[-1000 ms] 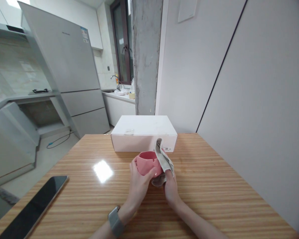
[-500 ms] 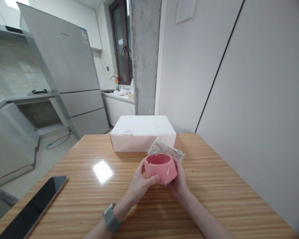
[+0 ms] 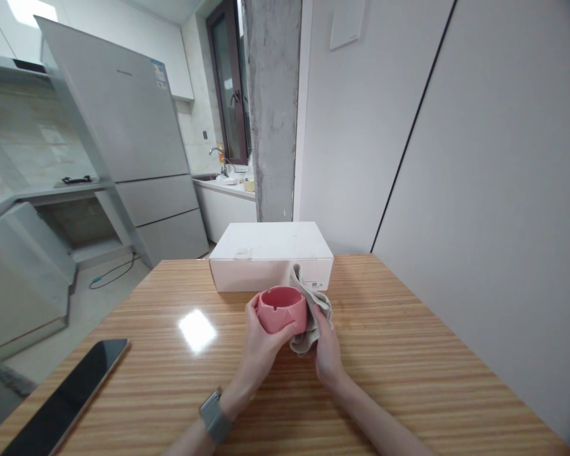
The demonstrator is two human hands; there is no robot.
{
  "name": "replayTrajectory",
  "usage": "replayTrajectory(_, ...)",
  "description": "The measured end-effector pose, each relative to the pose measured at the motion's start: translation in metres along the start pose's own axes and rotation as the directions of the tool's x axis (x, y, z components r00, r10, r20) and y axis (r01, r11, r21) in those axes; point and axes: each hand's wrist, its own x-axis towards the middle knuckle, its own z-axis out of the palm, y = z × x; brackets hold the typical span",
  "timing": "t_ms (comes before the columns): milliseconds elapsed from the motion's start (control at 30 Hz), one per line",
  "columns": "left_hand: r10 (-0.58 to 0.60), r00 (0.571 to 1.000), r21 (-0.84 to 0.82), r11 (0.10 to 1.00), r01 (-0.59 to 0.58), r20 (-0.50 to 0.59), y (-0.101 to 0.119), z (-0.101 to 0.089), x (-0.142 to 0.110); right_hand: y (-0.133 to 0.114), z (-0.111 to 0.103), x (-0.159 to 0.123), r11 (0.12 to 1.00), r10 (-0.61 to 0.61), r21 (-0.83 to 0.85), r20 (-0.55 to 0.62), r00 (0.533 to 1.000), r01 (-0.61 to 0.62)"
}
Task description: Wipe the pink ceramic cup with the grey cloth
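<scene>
A glossy pink ashtray (image 3: 281, 316), bowl-shaped with notches in its rim, is held above the table, its opening facing up. My left hand (image 3: 261, 345) grips it from the left, thumb across the front and fingers round the far side. On its right side, my right hand (image 3: 327, 348) is closed on a crumpled light grey cloth (image 3: 308, 335), which lies against the ashtray's wall. Some of the right fingers are hidden behind the cloth. A grey-banded watch (image 3: 215, 415) is on my left wrist.
A white cardboard box (image 3: 270, 240) stands at the far edge of the wood-grain table (image 3: 408, 367), just behind the hands. A dark phone (image 3: 71, 392) lies at the left. Beyond are a fridge (image 3: 123, 126), a concrete pillar (image 3: 274, 114) and a white wall (image 3: 494, 158) on the right.
The ashtray has moved left and slightly up in my left hand. My right hand has come off the ashtray's right edge, and the cloth now hangs bunched along that side.
</scene>
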Motion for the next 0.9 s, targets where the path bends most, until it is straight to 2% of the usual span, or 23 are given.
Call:
replayTrajectory(100, 0.009, 0.996, -0.043, 0.999, -0.005, 0.088, 0.002, -0.003, 0.0, -0.001, 0.001, 0.003, 1.0, 0.007, 0.031, -0.064, 0.998, -0.005)
replayTrajectory(200, 0.093, 0.974, -0.074, 0.994, -0.079, 0.204, 0.011, -0.007, 0.0, -0.008, 0.0, 0.008, 0.984, 0.111, 0.153, -0.153, 0.982, -0.088)
replayTrajectory(333, 0.187, 0.957, 0.024, 0.98, -0.197, 0.224, 0.02, -0.01, 0.001, -0.016, -0.003, 0.011, 0.949, 0.256, 0.224, -0.128, 0.958, -0.224)
replayTrajectory(467, 0.124, 0.954, -0.067, 0.992, -0.11, 0.272, 0.015, -0.01, 0.002, -0.02, 0.001, 0.008, 0.938, 0.274, 0.227, -0.027, 0.961, -0.261)
replayTrajectory(600, 0.067, 0.919, -0.175, 0.985, 0.002, 0.39, 0.01, -0.011, 0.002, -0.021, 0.005, 0.007, 0.95, 0.234, 0.199, 0.058, 0.971, -0.241)
replayTrajectory(700, 0.049, 0.94, -0.158, 0.987, 0.005, 0.337, 0.011, -0.009, 0.001, -0.02, 0.005, 0.007, 0.951, 0.246, 0.183, 0.049, 0.968, -0.251)
replayTrajectory(900, 0.021, 0.994, -0.078, 0.997, -0.012, 0.106, 0.009, -0.005, 0.002, -0.011, 0.005, 0.001, 0.979, 0.168, 0.115, 0.03, 0.985, -0.17)
